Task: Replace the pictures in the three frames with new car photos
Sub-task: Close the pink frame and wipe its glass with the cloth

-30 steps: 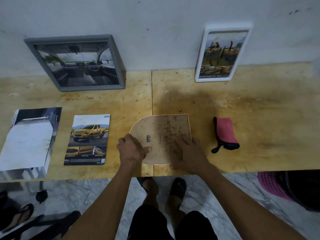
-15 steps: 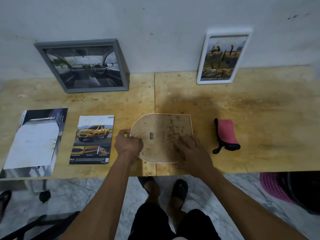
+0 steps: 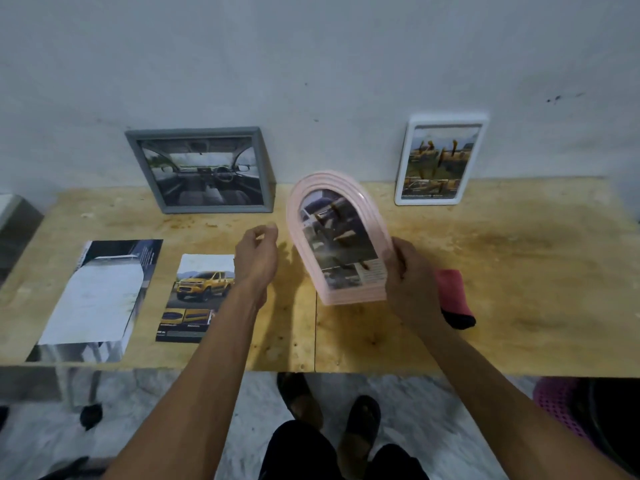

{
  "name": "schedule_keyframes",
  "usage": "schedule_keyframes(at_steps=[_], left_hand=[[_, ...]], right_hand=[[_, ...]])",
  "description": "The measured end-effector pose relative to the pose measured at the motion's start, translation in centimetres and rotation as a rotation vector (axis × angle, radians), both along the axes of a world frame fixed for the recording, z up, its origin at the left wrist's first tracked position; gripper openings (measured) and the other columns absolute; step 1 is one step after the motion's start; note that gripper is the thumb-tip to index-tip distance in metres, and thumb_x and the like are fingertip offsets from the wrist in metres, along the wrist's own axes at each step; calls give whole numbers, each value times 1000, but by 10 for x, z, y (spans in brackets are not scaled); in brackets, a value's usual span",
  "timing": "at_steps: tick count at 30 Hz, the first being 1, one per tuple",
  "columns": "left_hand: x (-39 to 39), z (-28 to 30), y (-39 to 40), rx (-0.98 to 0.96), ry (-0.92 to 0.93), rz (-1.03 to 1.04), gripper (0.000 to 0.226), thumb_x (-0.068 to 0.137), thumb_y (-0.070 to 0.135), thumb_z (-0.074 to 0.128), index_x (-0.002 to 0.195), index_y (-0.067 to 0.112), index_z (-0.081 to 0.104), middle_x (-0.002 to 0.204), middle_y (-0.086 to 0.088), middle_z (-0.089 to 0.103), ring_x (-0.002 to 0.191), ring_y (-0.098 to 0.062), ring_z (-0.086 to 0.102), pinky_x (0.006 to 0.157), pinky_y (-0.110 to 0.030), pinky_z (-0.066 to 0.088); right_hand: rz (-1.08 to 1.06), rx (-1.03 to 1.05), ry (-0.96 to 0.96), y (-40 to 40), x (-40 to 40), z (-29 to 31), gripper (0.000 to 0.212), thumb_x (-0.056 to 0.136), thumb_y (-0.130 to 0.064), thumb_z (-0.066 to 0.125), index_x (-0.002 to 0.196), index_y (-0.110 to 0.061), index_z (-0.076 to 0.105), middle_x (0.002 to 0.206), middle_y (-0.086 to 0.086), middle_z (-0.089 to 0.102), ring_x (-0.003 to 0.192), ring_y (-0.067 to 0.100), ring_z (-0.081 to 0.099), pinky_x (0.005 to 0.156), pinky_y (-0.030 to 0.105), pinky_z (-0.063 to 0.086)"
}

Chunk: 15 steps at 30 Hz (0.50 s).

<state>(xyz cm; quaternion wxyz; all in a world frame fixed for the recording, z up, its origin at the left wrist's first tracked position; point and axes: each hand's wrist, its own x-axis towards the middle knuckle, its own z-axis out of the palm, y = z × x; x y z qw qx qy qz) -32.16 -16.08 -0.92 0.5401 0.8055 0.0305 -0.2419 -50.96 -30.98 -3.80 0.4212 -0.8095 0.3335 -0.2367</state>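
Pink arched plastic frame (image 3: 337, 237) is gripped at its lower corner by right hand (image 3: 410, 273), long axis toward 11 o'clock; left hand (image 3: 256, 259), empty and loosely curled, is held near at 9 o'clock.

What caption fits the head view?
Right hand lifts pink arched frame, photo facing up; left hand empty.

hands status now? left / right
Left hand: holding nothing, fingers loosely curled, above the table.
Right hand: closed on the lower right edge of the pink arched frame, holding it up.
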Motion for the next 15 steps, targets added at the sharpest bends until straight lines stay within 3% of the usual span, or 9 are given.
schedule_keyframes(at_steps=[3, 6, 9, 11, 13, 15], left_hand=[[-20, -25, 15, 57, 72, -122, 45, 101, 38, 52, 142, 19, 50, 131, -5, 59, 107, -22, 57, 92, -41, 51], [-38, -44, 27, 6, 193, -166, 38, 103, 26, 52, 140, 17, 53, 109, -9, 70, 90, -25, 64, 79, -45, 54], [-50, -57, 37, -30, 228, -130, 27, 100, 13, 58, 127, 14, 62, 89, -9, 73, 76, -26, 66, 73, -43, 54], [-53, -61, 42, -24, 228, -114, 27, 98, 10, 62, 125, 12, 64, 83, -10, 71, 70, -24, 63, 68, -39, 51], [-53, -63, 45, -14, 231, -117, 25, 97, 9, 63, 121, 13, 66, 80, -9, 68, 66, -20, 59, 64, -34, 48], [-49, -70, 46, 5, 226, -127, 25, 97, 9, 64, 121, 14, 68, 84, -9, 67, 71, -22, 56, 66, -35, 47]], right_hand=[[-121, 223, -15, 3, -8, 1, 21, 103, -23, 43, 112, -22, 62, 85, -6, 68, 75, 10, 68, 65, 36, 58], [-188, 410, 30, 11, -17, -11, 21, 103, -23, 44, 110, -26, 64, 84, -5, 70, 75, 12, 69, 68, 37, 60], [-226, 482, 80, 15, -22, -26, 27, 101, -25, 45, 122, -25, 63, 89, -1, 71, 81, 19, 70, 75, 46, 60], [-250, 550, 69, 20, -23, -31, 32, 101, -22, 48, 130, -28, 58, 92, -1, 71, 82, 20, 69, 72, 41, 59], [-252, 614, 59, 25, -22, -35, 36, 99, -21, 52, 134, -28, 53, 97, -4, 70, 83, 12, 68, 64, 28, 53], [-240, 604, 103, 28, -21, -42, 38, 98, -22, 54, 136, -24, 52, 105, -3, 68, 84, 6, 64, 63, 22, 48]])
